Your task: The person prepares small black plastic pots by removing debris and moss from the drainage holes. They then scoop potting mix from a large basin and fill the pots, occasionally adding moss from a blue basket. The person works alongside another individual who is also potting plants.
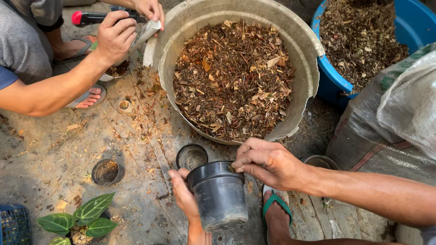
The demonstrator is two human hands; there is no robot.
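Observation:
My left hand (184,195) grips a small black plastic pot (220,197) from its left side, tilted with its mouth toward the big basin. My right hand (268,163) pinches the pot's rim at the top right. Just beyond stands a large grey basin (309,50) filled with brown bark and leaf mulch (234,79). My foot in a green sandal (277,211) rests below my right hand.
Another person's two hands (116,36) at the top left hold a red-and-black tool (93,18) beside the basin. A blue tub (334,84) of soil and a woven sack (386,127) are at the right. Small pots (107,172) and a leafy plant (79,220) sit on the ground at the left.

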